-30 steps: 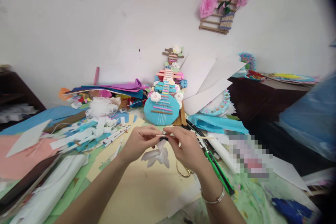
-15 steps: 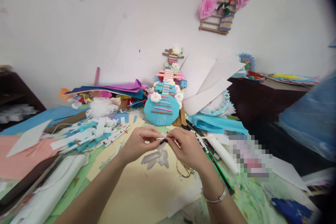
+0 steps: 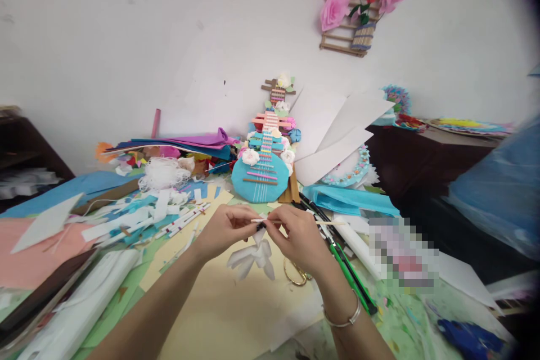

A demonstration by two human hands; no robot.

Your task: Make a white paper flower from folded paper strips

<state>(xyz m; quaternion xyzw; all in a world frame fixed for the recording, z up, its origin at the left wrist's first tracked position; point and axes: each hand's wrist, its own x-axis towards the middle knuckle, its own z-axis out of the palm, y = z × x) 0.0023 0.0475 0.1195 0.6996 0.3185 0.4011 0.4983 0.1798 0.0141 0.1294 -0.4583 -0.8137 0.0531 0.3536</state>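
In the head view my left hand [image 3: 225, 230] and my right hand [image 3: 298, 239] meet fingertip to fingertip over the beige sheet. A thin pale stick [image 3: 331, 223] runs sideways through my right fingers, its other end showing by my left fingertips. From the pinch hangs a white paper flower [image 3: 253, 259] with loose, spread petals. Something small and black [image 3: 260, 226] sits at the fingertips; I cannot make out its kind. Gold-handled scissors [image 3: 295, 275] lie below my right hand, partly hidden by it.
Behind the hands stands a blue paper-covered lute model [image 3: 255, 177]. Paper strips [image 3: 143, 219] and white string [image 3: 162, 173] lie left. A green-and-black cutter [image 3: 352, 281], a white roll [image 3: 360, 250] and folded blue paper [image 3: 354, 199] lie right.
The white flower has turned slightly and hangs a little lower, its petals more spread. Both hands stay nearly in place, with small finger movements on the stick.
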